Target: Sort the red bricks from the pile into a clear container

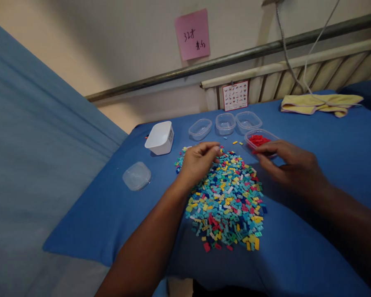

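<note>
A wide pile of small building bricks [227,198] in turquoise, yellow, pink, green, dark blue and white lies on the blue cloth. Over the pile's far left part, my left hand [200,161] has thumb and fingers drawn together in a pinch; what they hold, if anything, is too small to see. My right hand [292,165] is at the near side of a clear plastic tub [273,134] with red bricks [259,140] inside. Its thumb and forefinger close together at the tub's left edge. Red shows at these fingertips, but I cannot tell whether it is a held brick.
Three clear tubs [200,135] stand in a row along the back, beside a white box [157,144]. A translucent lid [137,176] lies at the left. A few loose bricks [235,142] sit behind the pile. A yellow cloth [315,104] rests at the back right, before a radiator [284,80].
</note>
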Demonstrator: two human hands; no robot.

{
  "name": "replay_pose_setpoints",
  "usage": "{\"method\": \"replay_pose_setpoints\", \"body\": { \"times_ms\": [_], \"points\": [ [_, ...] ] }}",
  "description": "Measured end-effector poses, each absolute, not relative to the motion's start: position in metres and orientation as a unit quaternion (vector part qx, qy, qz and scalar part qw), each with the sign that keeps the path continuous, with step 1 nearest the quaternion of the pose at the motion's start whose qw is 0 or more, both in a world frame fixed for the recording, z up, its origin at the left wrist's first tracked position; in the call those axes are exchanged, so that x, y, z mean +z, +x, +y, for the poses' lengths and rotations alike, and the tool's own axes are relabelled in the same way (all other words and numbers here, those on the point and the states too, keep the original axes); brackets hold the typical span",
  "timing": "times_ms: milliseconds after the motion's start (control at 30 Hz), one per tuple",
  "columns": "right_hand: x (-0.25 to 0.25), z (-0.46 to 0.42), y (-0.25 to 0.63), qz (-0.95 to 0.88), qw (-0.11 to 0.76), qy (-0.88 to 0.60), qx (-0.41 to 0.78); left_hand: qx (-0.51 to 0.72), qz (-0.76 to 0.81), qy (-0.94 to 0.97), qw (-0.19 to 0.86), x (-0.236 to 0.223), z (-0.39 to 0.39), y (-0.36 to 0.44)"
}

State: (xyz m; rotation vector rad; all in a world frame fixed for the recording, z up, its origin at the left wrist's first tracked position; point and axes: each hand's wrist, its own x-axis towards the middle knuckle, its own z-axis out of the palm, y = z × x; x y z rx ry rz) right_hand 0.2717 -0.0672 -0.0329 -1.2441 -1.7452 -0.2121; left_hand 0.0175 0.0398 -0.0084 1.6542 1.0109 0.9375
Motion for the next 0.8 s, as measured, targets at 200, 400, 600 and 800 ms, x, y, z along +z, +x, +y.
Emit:
{"method": "replay_pose_setpoints", "body": {
  "times_ms": [200,400,600,800],
  "points": [
    [-0.042,-0.051,0.322,-0.669,0.403,-0.602,-0.166,0.391,0.52,0.719,0.245,-0.025,0.107,-0.051],
    [-0.054,-0.045,0.333,-0.696,0.385,-0.584,-0.163,0.209,0.441,0.866,0.113,-0.038,0.111,-0.045],
    [-0.057,-0.04,0.336,-0.589,0.459,-0.657,-0.101,0.147,0.415,0.895,0.077,-0.033,0.109,-0.036],
    [-0.071,-0.028,0.35,-0.396,0.516,-0.758,0.048,0.156,0.446,0.876,0.098,-0.024,0.099,-0.03]
  ]
}}
